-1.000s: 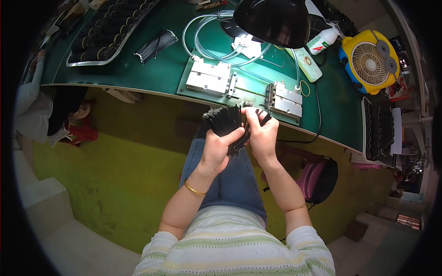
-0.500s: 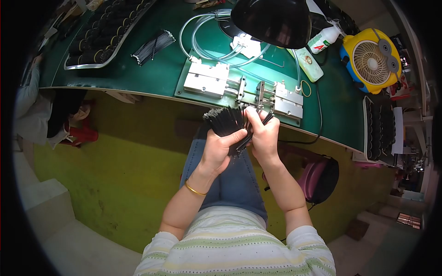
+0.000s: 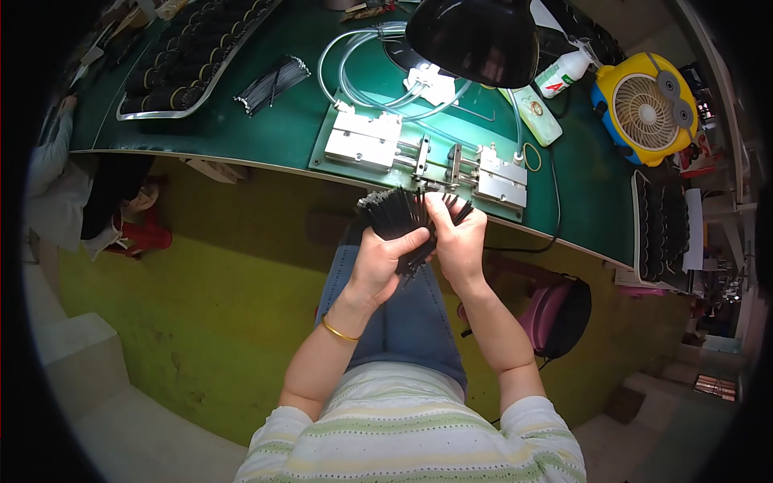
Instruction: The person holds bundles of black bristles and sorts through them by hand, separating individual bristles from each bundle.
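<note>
Blk strand bundle (image 3: 390,213) fans up past L thumb, gripped tight in L hand (image 3: 377,262), R hand (image 3: 460,245) pinching a few strands (image 3: 465,210) alongside, forearms (image 3: 499,330) angled inward nr bench (image 3: 258,133).

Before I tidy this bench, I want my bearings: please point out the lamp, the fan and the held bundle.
Lamp (image 3: 473,42): head view, on its black shade.
Fan (image 3: 646,111): head view, on its round grille.
Held bundle (image 3: 393,217): head view, on its black strands.
</note>
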A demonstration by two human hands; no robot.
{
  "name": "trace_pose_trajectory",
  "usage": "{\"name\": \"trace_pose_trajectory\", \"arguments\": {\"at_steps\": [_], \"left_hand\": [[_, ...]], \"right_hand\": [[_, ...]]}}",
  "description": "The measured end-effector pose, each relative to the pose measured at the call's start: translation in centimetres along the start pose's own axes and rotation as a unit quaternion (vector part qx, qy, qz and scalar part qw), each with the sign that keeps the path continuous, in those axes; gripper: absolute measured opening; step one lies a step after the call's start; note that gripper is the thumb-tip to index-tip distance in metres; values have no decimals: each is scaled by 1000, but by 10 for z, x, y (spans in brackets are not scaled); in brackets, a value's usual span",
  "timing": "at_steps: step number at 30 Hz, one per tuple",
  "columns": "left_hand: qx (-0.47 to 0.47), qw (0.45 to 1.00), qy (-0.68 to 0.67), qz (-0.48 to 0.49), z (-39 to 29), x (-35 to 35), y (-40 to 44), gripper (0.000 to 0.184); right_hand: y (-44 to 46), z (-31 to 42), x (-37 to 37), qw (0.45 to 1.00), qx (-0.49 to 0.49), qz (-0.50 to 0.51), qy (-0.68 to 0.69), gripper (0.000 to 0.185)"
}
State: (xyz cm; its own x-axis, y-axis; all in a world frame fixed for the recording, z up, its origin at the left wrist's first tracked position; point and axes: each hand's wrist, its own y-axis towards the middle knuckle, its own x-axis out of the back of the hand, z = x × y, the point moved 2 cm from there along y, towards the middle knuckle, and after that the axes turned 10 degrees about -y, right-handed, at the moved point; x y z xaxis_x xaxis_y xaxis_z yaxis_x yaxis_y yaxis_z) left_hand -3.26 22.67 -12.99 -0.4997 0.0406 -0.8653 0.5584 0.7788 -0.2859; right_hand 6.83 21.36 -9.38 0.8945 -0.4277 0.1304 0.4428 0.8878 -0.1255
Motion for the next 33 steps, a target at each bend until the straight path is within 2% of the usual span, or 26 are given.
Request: {"name": "trace_pose_trajectory", "arguments": {"at_steps": [5, 18, 30, 33], "left_hand": [[-15, 1000, -2, -11, 5, 1, 3, 18], [-14, 1000, -3, -8, 5, -3, 6, 20], [2, 1000, -7, -7, 2, 0, 2, 18], [-11, 1000, 10, -18, 2, 0, 2, 18]], "right_hand": [[3, -4, 0, 999, -33, -39, 6, 20], [8, -9, 3, 997, -52, -25, 45, 21], [1, 2, 1, 1000, 3, -3, 3, 22], [0, 3, -1, 1000, 6, -28, 5, 22]]}}
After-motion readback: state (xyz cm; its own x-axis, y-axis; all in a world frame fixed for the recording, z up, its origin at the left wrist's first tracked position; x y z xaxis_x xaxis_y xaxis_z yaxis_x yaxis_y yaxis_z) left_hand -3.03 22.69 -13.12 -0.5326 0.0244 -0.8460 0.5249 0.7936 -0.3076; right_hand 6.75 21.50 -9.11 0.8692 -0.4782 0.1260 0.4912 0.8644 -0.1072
